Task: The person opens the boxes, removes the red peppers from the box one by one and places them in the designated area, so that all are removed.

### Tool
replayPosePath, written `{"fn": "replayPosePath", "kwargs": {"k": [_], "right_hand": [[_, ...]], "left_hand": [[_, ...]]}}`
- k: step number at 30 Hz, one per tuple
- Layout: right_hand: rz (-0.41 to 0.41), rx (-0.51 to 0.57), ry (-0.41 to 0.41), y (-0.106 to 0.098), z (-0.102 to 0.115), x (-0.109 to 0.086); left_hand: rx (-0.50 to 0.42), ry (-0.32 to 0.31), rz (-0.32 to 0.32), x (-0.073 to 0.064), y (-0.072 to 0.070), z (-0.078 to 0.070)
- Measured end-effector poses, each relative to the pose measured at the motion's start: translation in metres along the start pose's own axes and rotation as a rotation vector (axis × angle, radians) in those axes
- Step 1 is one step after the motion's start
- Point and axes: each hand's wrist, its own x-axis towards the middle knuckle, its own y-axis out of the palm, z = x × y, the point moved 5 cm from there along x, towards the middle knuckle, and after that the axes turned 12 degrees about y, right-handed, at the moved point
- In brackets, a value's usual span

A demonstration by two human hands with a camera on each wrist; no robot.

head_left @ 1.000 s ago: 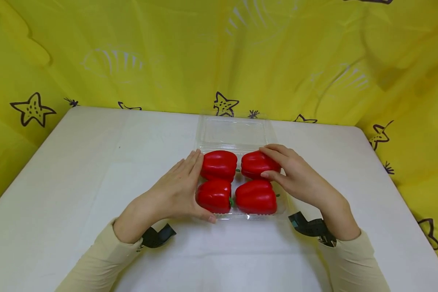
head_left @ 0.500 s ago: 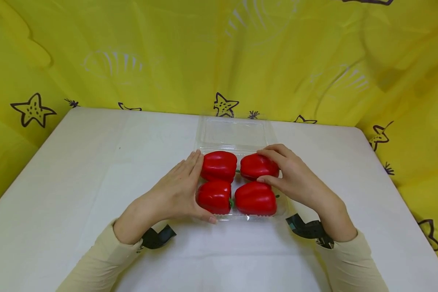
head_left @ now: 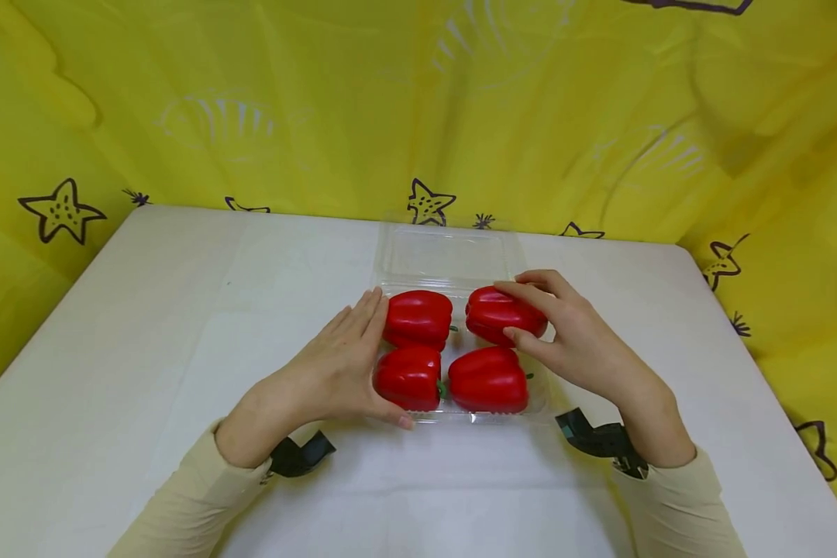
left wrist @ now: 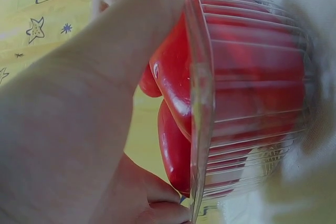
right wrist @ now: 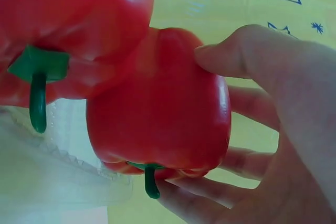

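Near the table's middle lies a clear plastic clamshell container, its lid folded back flat. My right hand grips the far-right red bell pepper, thumb on the near side, fingers over the far side. In the right wrist view this pepper shows its green stem pointing downward. My left hand rests along the container's left side, fingers straight, thumb at the front rim. Other red bell peppers sit inside: far left, near left and near right.
A white-covered table carries the container. Yellow curtains with printed stars and fish close off the back and sides. Black straps cross both wrists.
My right hand moved the far-right bell pepper slightly left, then back right and away from the far-left one. My left hand stays where it was.
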Motion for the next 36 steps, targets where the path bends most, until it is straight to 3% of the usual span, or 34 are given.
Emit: {"fn": "replayPosePath", "kwargs": {"k": [4, 14, 27, 36], "right_hand": [[0.013, 0.014, 0.002, 0.002, -0.001, 0.001], [-0.049, 0.022, 0.002, -0.001, -0.001, 0.000], [-0.202, 0.000, -0.021, -0.020, -0.008, -0.004], [-0.239, -0.011, 0.089, -0.036, -0.030, -0.004]], "left_hand": [[0.000, -0.005, 0.002, -0.001, 0.000, 0.000], [0.011, 0.000, -0.004, -0.001, 0.000, -0.001], [0.078, -0.019, 0.016, -0.008, -0.004, 0.000], [0.080, -0.039, 0.025, -0.008, -0.003, -0.001]]}}
